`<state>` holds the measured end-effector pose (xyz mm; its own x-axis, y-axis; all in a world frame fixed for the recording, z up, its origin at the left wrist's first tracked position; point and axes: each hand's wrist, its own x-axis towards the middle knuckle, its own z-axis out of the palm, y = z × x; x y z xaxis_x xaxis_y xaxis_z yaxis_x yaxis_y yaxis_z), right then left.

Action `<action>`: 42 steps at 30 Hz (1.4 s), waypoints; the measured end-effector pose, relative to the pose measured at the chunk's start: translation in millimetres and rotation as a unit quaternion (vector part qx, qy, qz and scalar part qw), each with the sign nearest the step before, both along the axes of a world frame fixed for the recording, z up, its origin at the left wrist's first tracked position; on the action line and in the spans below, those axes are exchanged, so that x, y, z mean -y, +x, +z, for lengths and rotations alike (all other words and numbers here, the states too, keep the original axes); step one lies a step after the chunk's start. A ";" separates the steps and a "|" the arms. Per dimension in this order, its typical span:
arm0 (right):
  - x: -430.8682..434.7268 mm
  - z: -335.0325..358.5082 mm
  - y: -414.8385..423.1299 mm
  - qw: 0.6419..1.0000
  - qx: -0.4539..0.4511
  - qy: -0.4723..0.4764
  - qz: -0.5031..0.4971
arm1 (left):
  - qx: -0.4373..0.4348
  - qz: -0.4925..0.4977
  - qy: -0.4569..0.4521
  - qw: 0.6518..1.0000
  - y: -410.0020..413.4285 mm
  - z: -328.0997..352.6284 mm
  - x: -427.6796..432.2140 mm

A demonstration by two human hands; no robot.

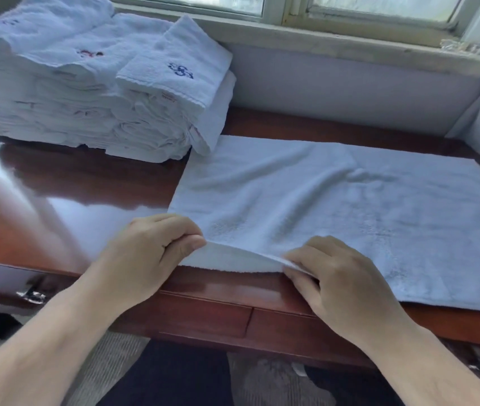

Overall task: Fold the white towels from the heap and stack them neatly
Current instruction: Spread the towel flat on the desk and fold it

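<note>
Both grips, left hand [148, 247] and right hand [341, 276], pinch the flat white terry towel's [335, 200] near edge (soft, limp, light; best held at corners) on the glossy reddish wooden tabletop [86, 177]

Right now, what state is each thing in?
Spread towel: lying open on the desk, near edge lifted.
Towel stack: folded, piled at the desk's back left.
Left hand: pinches the towel's near corner.
Right hand: pinches the towel's near edge.
Drawer: closed.

I can't read any words here. The top folded towel [180, 63] has a blue stitched mark, and a small red tag [168, 98] on its edge is too blurry to read
</note>
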<state>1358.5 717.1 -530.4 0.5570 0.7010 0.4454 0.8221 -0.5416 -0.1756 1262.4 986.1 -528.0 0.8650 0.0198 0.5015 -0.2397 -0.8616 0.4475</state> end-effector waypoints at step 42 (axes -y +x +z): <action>-21.5 57.0 140.0 0.966 -0.171 -0.152 -0.120 | -0.167 0.118 -0.087 0.975 115.4 31.3 -72.7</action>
